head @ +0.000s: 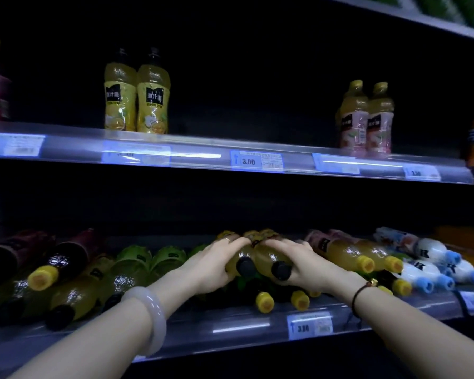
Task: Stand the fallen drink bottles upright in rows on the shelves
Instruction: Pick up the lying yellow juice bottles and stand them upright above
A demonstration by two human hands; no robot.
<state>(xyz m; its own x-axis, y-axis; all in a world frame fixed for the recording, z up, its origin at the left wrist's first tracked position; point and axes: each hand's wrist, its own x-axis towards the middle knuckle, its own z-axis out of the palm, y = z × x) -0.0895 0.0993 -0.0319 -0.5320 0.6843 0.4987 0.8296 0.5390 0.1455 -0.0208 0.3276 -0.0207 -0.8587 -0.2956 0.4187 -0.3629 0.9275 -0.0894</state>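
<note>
Yellow juice bottles (268, 255) | left grip (211, 265) and right grip (305, 265) each wrapped round one | I worry lifting them rolls the loose pile (264, 302) off the lower shelf (230, 325)

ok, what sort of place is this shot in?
Probably a shop's drinks aisle: price tags along the shelf edges, upright juice bottles above, fallen bottles below. The left hand and right hand each grip a black-capped bottle.

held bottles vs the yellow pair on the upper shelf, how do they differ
The held bottles lie on their sides, caps toward the camera; the upper-shelf pair stands upright. Left hand and right hand grip the held bottles; the upper-shelf pair is untouched. Both: yellow drink, black caps.
</note>
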